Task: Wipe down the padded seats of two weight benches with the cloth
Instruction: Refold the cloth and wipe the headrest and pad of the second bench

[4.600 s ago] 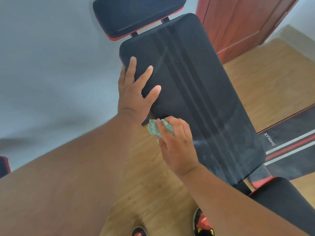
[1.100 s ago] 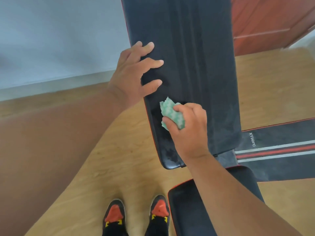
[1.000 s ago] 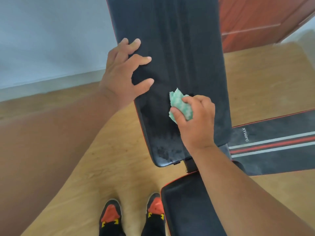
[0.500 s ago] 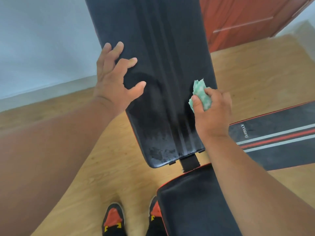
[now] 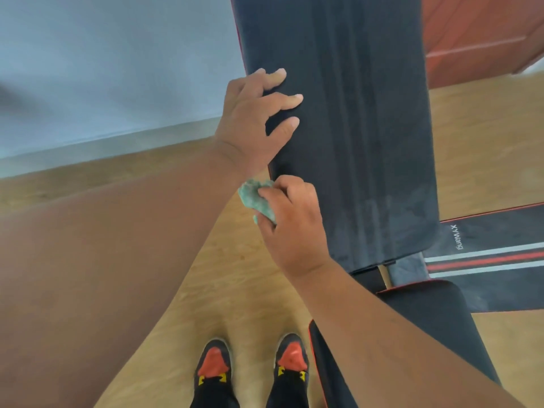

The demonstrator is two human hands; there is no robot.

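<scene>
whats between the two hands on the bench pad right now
In the head view, only a short bare strip of the black back pad edge separates the left hand from the right hand, which grips the green cloth.

Crumpled green cloth (image 5: 256,198) at the left edge of the long black pad (image 5: 353,142) — dusty (streaked grey) near its lower end.

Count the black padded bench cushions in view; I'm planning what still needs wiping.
2. The long black padded backrest cushion stretches from top centre, under both hands. The shorter black red-trimmed seat cushion sits lower right, partly hidden by the right forearm. More may lie outside the frame.
</scene>
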